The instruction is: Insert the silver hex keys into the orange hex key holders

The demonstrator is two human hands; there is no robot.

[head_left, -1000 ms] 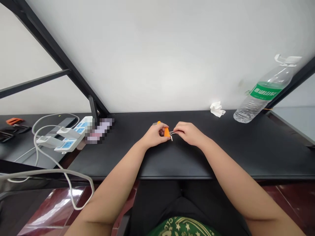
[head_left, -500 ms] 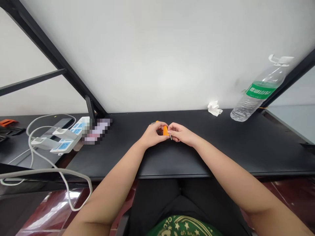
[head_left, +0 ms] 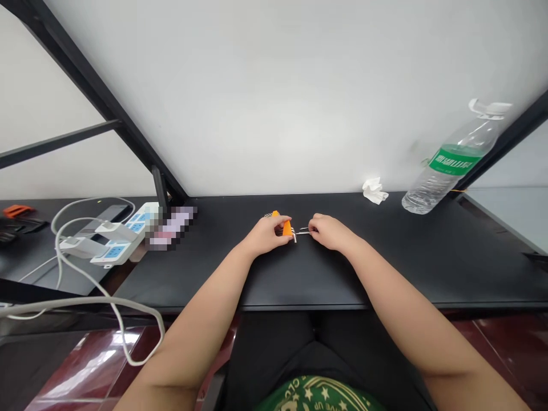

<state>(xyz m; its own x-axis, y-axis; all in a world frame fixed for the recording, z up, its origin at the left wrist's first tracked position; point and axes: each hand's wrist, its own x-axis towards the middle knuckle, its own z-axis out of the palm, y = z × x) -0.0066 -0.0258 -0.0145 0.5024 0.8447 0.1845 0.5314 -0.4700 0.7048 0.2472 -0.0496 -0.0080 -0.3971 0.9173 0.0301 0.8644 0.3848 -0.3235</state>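
Note:
My left hand (head_left: pixel 269 235) is closed round an orange holder (head_left: pixel 287 228) of hex keys, thumb at its near side and fingers over the far side. Short bent metal ends stick out of the holder towards the right, and more key ends show beyond my left knuckles. My right hand (head_left: pixel 327 231) pinches a thin silver hex key (head_left: pixel 303 232), whose shaft points left to the holder. Whether its tip is still inside the holder I cannot tell. Both hands are low over the black table (head_left: pixel 295 279).
A tall clear water bottle (head_left: pixel 443 165) with a green label and a crumpled white tissue (head_left: pixel 374 190) stand by the wall at right. To the left lie a power strip (head_left: pixel 124 234) with white chargers, looping cables (head_left: pixel 115 308) and a blurred-out item (head_left: pixel 172 227).
My right hand has moved right, away from the orange holder, drawing a hex key along with it. My left hand and the holder stay almost where they were.

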